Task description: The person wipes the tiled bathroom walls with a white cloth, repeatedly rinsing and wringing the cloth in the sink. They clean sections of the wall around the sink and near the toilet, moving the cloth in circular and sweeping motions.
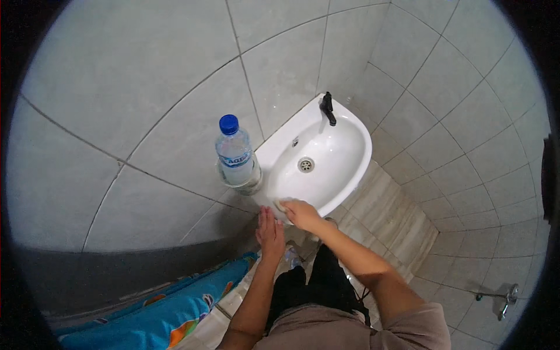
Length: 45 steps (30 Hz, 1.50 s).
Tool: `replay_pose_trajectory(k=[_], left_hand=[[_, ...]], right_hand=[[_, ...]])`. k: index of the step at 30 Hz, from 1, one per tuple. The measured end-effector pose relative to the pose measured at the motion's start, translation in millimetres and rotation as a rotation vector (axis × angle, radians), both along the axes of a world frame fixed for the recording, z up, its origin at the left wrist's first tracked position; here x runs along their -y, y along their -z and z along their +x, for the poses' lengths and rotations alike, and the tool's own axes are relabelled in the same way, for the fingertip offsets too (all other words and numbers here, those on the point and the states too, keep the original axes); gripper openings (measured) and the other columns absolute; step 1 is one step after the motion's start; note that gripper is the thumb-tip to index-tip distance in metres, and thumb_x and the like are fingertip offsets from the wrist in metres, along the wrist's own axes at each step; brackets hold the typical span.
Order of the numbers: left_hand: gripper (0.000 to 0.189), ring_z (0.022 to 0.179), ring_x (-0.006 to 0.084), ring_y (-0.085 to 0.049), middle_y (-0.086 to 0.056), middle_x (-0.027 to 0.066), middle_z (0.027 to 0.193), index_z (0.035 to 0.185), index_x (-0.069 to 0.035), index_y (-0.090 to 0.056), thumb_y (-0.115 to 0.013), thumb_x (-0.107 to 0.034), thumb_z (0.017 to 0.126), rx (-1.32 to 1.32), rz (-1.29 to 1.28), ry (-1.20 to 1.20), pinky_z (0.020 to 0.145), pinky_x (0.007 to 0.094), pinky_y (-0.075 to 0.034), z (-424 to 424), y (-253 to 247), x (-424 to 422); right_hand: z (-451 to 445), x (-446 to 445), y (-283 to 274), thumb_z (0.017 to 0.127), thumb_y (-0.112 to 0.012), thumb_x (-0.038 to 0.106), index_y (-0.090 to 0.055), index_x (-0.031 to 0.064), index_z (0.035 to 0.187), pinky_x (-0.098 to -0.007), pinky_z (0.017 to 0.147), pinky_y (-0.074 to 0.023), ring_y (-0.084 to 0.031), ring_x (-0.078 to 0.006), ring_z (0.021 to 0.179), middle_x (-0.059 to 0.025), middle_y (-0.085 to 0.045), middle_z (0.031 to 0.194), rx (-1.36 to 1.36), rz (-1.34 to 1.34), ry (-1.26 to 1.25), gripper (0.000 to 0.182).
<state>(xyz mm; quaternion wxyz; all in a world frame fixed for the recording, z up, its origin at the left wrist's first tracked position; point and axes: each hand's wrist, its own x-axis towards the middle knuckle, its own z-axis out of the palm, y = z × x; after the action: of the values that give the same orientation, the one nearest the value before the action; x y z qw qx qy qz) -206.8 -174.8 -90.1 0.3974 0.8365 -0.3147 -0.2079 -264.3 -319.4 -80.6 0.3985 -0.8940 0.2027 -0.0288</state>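
Note:
In front of me a white ceramic washbasin [332, 183] is fixed to the tiled wall. My right hand [302, 214] grips a small pale pad [280, 205], perhaps a sponge or cloth, against the basin's near left rim. The fingers hide most of this pad. My left hand [270, 232] lies flat at the basin's near left edge, fingers stretched out, holding nothing that I can see. Beyond it, a clear plastic water bottle [236, 162] with a blue cap stands upright on the basin's left end, beside the wall.
A black tap [327, 109] sits at the basin's far corner, and a metal drain [306, 165] is in the bowl. Blue patterned fabric [188, 302] lies at lower left. A metal wall valve [509, 297] juts out at lower right. Tiled floor [376, 210] shows below.

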Motion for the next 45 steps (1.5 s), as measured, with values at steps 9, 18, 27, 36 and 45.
replay_pose_trajectory(k=[9, 18, 27, 36, 45], left_hand=[[0.042, 0.128, 0.0389, -0.028, -0.042, 0.0151, 0.132, 0.130, -0.012, -0.045, -0.044, -0.027, 0.091, 0.271, 0.022, 0.192, 0.102, 0.0603, -0.013, -15, -32, 45], [0.047, 0.114, 0.0294, -0.049, -0.059, 0.0126, 0.111, 0.134, -0.016, -0.040, -0.043, -0.032, 0.090, 0.087, 0.398, 0.492, 0.097, 0.0682, -0.009, -37, -48, 100], [0.047, 0.118, 0.0329, -0.046, -0.050, 0.0151, 0.126, 0.132, -0.010, -0.041, -0.045, -0.032, 0.090, 0.227, 0.307, 0.628, 0.099, 0.0561, -0.025, -55, -20, 150], [0.049, 0.116, 0.0331, -0.046, -0.051, 0.0179, 0.123, 0.129, -0.005, -0.043, -0.047, -0.033, 0.089, 0.184, 0.092, 0.595, 0.094, 0.0490, -0.033, -82, -2, 229], [0.058, 0.123, 0.0398, -0.037, -0.046, 0.0198, 0.127, 0.133, 0.000, -0.033, -0.050, -0.032, 0.088, 0.303, 0.203, 0.465, 0.099, 0.0550, -0.024, -105, -6, 330]], right_hand=[[-78, -24, 22, 0.074, -0.052, 0.006, -0.058, 0.0081, 0.103, -0.0505, 0.092, -0.0330, -0.046, -0.0332, 0.111, -0.0119, -0.052, 0.118, 0.339, -0.448, 0.520, 0.030], [-76, 28, 53, 0.089, -0.040, 0.015, -0.044, 0.0049, 0.124, -0.0396, 0.099, -0.0313, -0.041, -0.0313, 0.117, -0.0160, -0.043, 0.126, 0.698, 0.137, 1.367, 0.037], [-59, -10, 58, 0.090, -0.042, 0.044, -0.046, 0.0090, 0.125, -0.0399, 0.097, -0.0363, -0.047, -0.0249, 0.112, -0.0088, -0.048, 0.127, 0.794, 1.997, 1.129, 0.050], [-106, 199, 51, 0.095, -0.040, 0.025, -0.045, 0.0041, 0.128, -0.0352, 0.100, -0.0344, -0.045, -0.0213, 0.115, -0.0114, -0.047, 0.129, 1.157, 1.055, 1.247, 0.039], [-114, 236, 17, 0.093, -0.038, 0.018, -0.041, 0.0060, 0.132, -0.0307, 0.102, -0.0290, -0.041, -0.0195, 0.120, -0.0095, -0.044, 0.132, 1.007, 1.395, 1.127, 0.040]])
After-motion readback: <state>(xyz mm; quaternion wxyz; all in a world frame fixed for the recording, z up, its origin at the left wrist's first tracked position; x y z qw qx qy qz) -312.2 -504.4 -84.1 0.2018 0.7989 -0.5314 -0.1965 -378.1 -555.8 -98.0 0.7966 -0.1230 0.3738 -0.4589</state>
